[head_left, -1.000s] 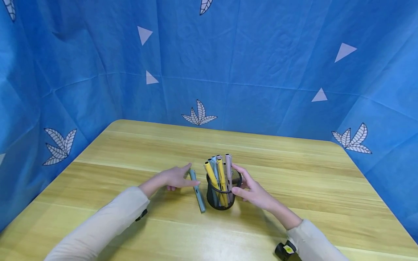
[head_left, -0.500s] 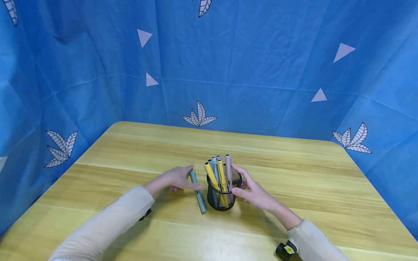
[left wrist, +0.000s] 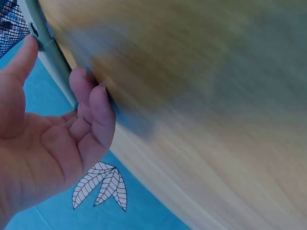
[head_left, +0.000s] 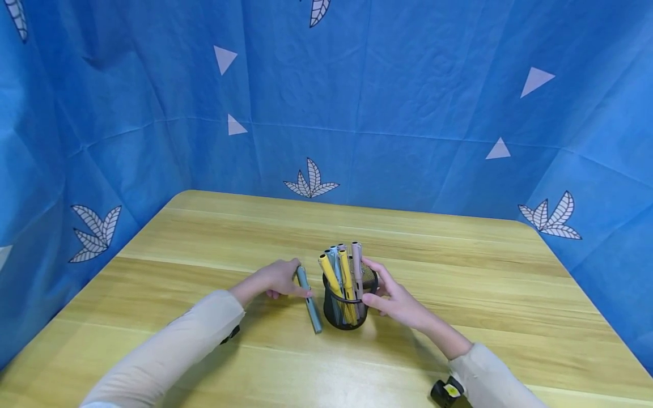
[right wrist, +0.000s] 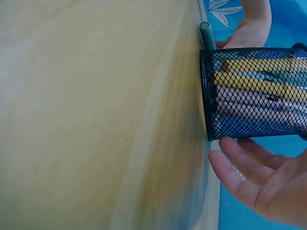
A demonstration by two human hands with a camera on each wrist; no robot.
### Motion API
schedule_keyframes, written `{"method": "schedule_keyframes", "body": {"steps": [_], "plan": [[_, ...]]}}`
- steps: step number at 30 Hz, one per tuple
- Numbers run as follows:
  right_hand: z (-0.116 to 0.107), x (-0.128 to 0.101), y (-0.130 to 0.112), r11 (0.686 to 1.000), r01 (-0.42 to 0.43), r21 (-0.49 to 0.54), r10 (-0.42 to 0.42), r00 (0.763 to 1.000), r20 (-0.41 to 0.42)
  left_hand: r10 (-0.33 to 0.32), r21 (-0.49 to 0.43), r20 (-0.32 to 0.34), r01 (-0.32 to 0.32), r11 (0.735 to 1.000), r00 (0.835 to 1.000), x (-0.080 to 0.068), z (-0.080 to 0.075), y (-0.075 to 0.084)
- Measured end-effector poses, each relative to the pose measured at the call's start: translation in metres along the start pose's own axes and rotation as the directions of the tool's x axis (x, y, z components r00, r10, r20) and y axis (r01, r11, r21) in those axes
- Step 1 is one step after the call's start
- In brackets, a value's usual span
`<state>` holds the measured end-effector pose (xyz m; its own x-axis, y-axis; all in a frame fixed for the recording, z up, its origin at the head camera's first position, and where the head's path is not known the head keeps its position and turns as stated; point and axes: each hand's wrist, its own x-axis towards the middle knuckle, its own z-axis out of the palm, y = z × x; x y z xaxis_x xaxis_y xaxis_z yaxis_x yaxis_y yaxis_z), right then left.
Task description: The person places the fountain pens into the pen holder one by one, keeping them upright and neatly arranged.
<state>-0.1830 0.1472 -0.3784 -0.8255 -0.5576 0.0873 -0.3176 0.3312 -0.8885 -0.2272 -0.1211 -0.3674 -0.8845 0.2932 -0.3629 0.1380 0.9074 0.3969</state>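
A blue-green pen (head_left: 312, 311) lies on the table, just left of a black mesh pen holder (head_left: 333, 313). My left hand (head_left: 279, 279) is at the pen's far half. Its thumb touches the pen's side, and the index finger bends at the far end; in the left wrist view the pen (left wrist: 53, 60) runs between thumb and fingers. The other fingers curl loosely near the tabletop. My right hand (head_left: 395, 300) holds the pen holder from the right, thumb at the rim and fingers around its side. Inside stand several yellow pens (head_left: 347, 275), blue pens and pinkish-grey pens (head_left: 357, 263).
The wooden table (head_left: 459, 272) has rounded far corners. A blue cloth (head_left: 408, 102) with white leaf and triangle prints hangs behind it and at both sides. A black wrist camera (head_left: 445, 392) sits under the right sleeve (head_left: 492, 377).
My left hand has shifted slightly right, its index finger bending and its thumb drawing in against the pen. The right hand stays on the pen holder, and the view has tilted a little.
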Motion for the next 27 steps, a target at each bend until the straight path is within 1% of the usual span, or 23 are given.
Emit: {"method": "schedule_keyframes", "body": {"steps": [4, 10, 14, 20, 27], "plan": [[-0.001, -0.001, 0.001, 1.0, 0.005, 0.01, -0.005, 1.0, -0.001, -0.007, -0.002, 0.009, 0.007, 1.0, 1.0, 0.002, -0.001, 0.003], [-0.001, -0.001, 0.002, 1.0, 0.011, 0.012, -0.011, 1.0, -0.004, -0.02, -0.051, 0.007, 0.02, 0.999, 1.0, 0.003, -0.002, 0.007], [0.0, -0.002, 0.001, 1.0, 0.0, 0.023, 0.0, 1.0, -0.001, -0.028, -0.087, 0.007, 0.028, 0.996, 1.0, 0.005, -0.002, 0.006], [-0.002, -0.001, 0.0, 1.0, -0.007, 0.01, 0.007, 1.0, -0.004, -0.028, -0.128, 0.008, 0.028, 0.991, 1.0, 0.009, -0.005, 0.004], [-0.002, -0.001, 0.0, 1.0, 0.005, 0.007, -0.005, 1.0, 0.006, -0.061, -0.151, 0.025, 0.064, 0.986, 0.998, 0.011, -0.008, 0.005]]}}
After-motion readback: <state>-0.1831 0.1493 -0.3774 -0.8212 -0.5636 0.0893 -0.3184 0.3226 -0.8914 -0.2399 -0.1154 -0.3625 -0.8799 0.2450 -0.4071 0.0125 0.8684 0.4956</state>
